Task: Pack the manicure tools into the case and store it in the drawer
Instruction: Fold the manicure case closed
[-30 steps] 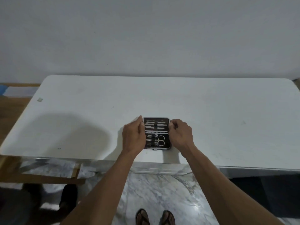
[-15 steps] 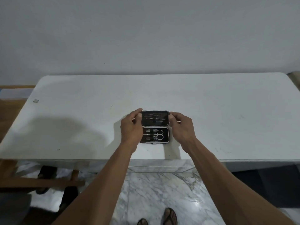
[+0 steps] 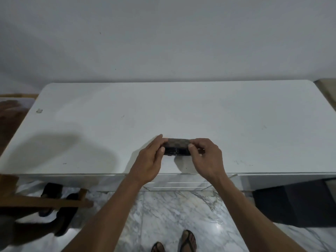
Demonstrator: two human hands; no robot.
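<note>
The manicure case [image 3: 176, 145] is a small dark case with a checkered brown lid. It is folded almost shut and lies near the front edge of the white table [image 3: 181, 110]. My left hand [image 3: 149, 160] grips its left end, thumb on the front and fingers over the top. My right hand [image 3: 207, 157] pinches its right end the same way. The tools inside are hidden by the lid. A white drawer front [image 3: 176, 184] shows under the table edge, just below my hands.
A wooden frame [image 3: 45, 202] and dark sandals [image 3: 60, 211] sit on the marble floor at the lower left. A dark object [image 3: 294, 202] stands under the table at the right. A small scrap [image 3: 39, 111] lies at the table's far left.
The case lay open flat with the tools showing. Both hands folded the lid over toward me, and now the patterned outside faces up with the tools hidden.
</note>
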